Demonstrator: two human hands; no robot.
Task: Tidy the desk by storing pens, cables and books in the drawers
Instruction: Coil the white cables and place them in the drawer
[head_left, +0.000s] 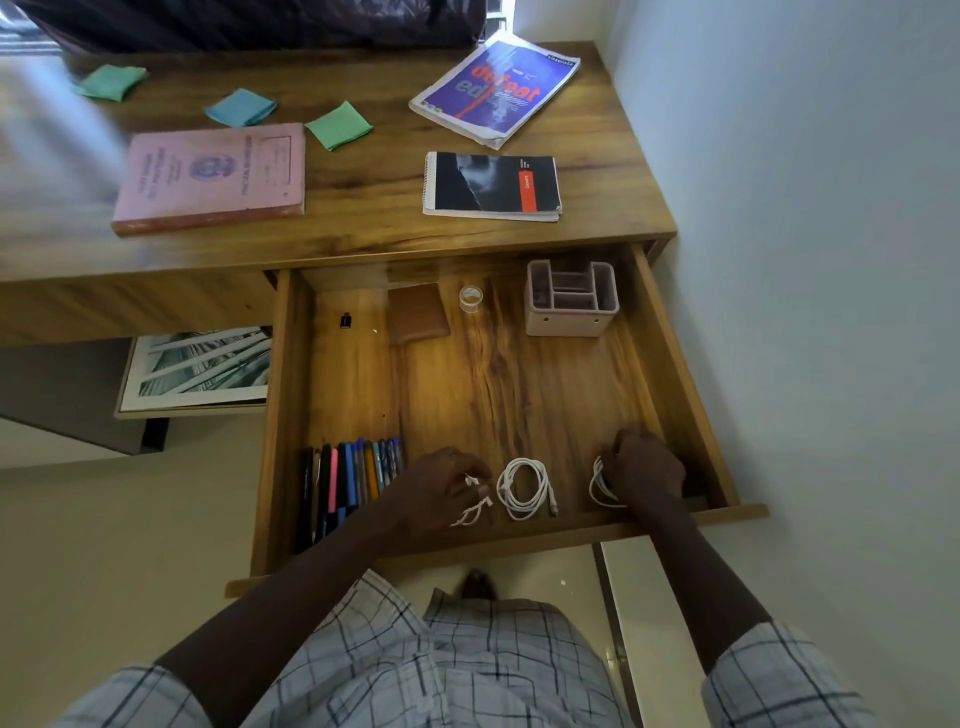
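1. While storing cables at the front of the open drawer (519, 389), busy with both hands at once; judged to be the cable step, near its end.
2. For the left hand (441, 486): fingers curled round the left cable (480, 503), a white one with loose ends hanging out, just beside the pens (348, 483).
3. For the right hand (644, 467): closed like a fist on the right cable (597, 491), a coil, low near the front right corner; resting on the drawer floor or not, cannot tell.
4. Between the two hands: the middle cable (524, 488), coiled, lying free on the floor, touched by neither.
5. Pens apparently stored: in a row, side by side, at the front left.
6. Not yet stored: pink book (210, 176), blue book (496, 91) and notebook (493, 184), all flat on the desk (363, 197), well apart from the hands.
7. Next move, as a guess: lay both cables down beside the middle cable, then open the fingers slowly. Calls for keeping the loops together; some risk of a coil springing open toward the pens.
8. After that, probably the books. Bare space only in the middle of the drawer; organiser (569, 322), wallet (418, 314) and jar (471, 300) at the back. Perhaps too tight for all three books; maybe need of another drawer.
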